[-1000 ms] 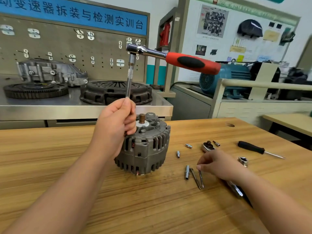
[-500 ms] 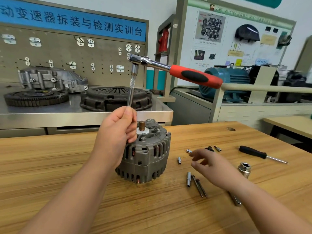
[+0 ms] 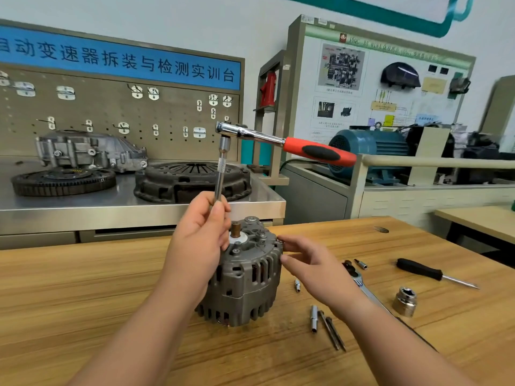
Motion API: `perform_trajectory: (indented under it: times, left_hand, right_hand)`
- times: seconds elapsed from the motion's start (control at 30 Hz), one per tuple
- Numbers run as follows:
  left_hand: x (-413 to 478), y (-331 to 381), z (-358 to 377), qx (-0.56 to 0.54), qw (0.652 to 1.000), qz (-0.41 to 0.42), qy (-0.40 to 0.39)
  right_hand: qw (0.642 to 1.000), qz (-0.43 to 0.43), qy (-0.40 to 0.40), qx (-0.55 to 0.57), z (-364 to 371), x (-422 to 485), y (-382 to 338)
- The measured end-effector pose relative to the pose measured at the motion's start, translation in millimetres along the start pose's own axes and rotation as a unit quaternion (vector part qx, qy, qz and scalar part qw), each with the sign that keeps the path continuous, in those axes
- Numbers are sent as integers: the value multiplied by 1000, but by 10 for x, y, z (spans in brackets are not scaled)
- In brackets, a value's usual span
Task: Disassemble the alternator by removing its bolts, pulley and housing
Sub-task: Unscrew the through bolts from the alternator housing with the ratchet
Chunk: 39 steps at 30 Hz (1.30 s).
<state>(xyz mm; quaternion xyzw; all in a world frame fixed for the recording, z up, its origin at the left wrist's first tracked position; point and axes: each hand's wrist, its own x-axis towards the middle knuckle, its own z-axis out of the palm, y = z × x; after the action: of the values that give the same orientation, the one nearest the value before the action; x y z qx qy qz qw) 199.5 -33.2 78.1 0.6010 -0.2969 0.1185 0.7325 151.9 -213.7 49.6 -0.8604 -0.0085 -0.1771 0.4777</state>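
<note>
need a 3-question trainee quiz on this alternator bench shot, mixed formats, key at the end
1. True or false: the left hand grips the ratchet by its red handle.
2. Multiple choice: the right hand has its fingers at: A) the table top; B) the upper rim of the alternator; C) the red handle.
3. Name the black-handled tool lying beyond the large socket.
Key: 1 false, it grips the extension bar; 2 B; 3 screwdriver.
</note>
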Motion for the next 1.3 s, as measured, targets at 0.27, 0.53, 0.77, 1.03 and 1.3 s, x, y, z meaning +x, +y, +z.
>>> perform_trajectory:
  times: [0.27, 0.53, 0.77, 1.03, 1.3]
  left_hand:
    - [-25, 49, 87, 0, 999, 34, -21]
    - [-50, 15, 99, -10, 997, 37, -64]
    - [-82, -12, 149, -24, 995, 24, -95]
    - [-138, -16, 201, -1, 993, 26, -117]
    - [-123, -9, 209, -45, 992, 16, -121]
  right_hand:
    - [991, -59, 102, -64, 145, -255, -12]
    - [983, -106, 129, -75, 433, -336, -99]
    - [982, -111, 137, -72, 526, -338, -117]
    - [985, -105, 121, -57, 522, -344, -134]
    - [962, -165, 152, 154, 273, -239, -374]
